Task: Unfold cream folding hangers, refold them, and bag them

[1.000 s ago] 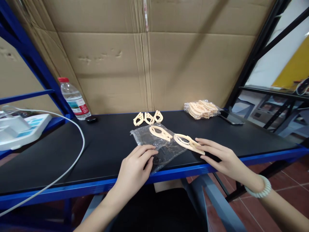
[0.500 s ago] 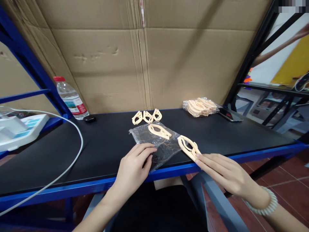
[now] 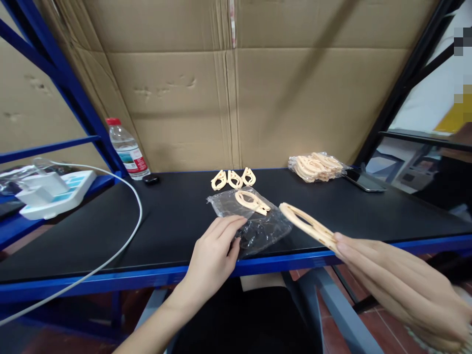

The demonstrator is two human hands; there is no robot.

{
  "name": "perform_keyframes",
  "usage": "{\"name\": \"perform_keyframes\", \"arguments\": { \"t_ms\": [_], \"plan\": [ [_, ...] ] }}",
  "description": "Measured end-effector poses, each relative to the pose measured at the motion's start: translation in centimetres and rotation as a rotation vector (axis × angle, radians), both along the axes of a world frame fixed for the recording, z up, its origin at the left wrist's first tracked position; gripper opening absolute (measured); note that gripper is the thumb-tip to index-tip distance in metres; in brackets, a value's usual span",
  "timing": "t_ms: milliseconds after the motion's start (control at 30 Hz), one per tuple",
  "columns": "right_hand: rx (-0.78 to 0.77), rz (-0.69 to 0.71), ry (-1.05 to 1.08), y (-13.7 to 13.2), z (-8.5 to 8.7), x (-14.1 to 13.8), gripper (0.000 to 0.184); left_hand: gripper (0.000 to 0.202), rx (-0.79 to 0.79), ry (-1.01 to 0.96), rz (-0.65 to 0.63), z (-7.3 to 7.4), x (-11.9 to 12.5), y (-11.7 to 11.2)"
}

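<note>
Over the near edge of the counter point(image 3: 169, 223), the right hand point(image 3: 398, 280) has its fingers clamped on 1 end of a beige hanger point(image 3: 309, 229), leaving the loop free. The left hand point(image 3: 212, 250) probably steadies the clear bag point(image 3: 271, 231); whether its fingers pinch, I cannot tell.

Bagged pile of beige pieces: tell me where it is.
In the head view, the bagged pile lies right of centre at the back of the black tabletop, before the cardboard, with the phone just to its right.
</note>
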State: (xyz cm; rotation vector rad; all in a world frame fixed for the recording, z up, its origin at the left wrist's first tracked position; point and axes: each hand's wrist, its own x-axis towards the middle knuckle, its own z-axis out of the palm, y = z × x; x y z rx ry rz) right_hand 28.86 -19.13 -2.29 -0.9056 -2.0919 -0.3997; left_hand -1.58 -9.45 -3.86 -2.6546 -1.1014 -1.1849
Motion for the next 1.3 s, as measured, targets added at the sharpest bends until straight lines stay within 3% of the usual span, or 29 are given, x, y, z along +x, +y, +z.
{"name": "perform_keyframes", "arguments": {
  "t_ms": [167,267,367,567,667,800,967,1067,1200,1300],
  "plan": [
    [-0.02,0.144,-0.143,0.7,0.8,-3.5,0.047,0.046,-0.001,-0.009,0.005,-0.1,0.3,-0.4],
    [0.07,0.169,-0.207,3.4,0.9,-6.4,0.05,0.05,-0.004,-0.024,0.007,-0.3,0.6,-0.6],
    [0.151,0.16,-0.306,6.8,0.8,-9.0,0.04,0.051,0.021,-0.04,0.011,-0.5,0.9,-0.9],
    [-0.111,0.105,-0.54,11.0,0.1,-13.2,0.021,0.058,0.034,-0.077,0.004,-0.6,1.1,-1.3],
    [-0.188,0.128,-0.56,11.5,0.0,-14.1,0.018,0.061,0.003,-0.074,-0.011,-0.7,0.6,-1.3],
    [-0.304,0.182,-0.427,11.7,0.1,-14.0,0.021,0.058,-0.009,-0.056,-0.028,-0.8,0.0,-1.5],
    [-0.322,0.247,-0.422,11.7,0.2,-13.2,0.029,0.046,-0.075,-0.044,-0.068,0.8,-1.6,-1.6],
    [-0.318,0.246,-0.45,11.7,0.5,-12.9,0.038,0.025,-0.169,-0.15,-0.02,2.1,-3.7,0.2],
    [-0.354,0.22,-0.496,11.8,0.7,-12.7,0.044,0.043,-0.23,0.02,0.133,2.5,-6.5,4.7],
    [-0.357,0.241,-0.517,12.0,0.7,-12.6,0.045,0.043,-0.271,0.147,0.06,2.0,-6.9,7.5]
  ]
}}
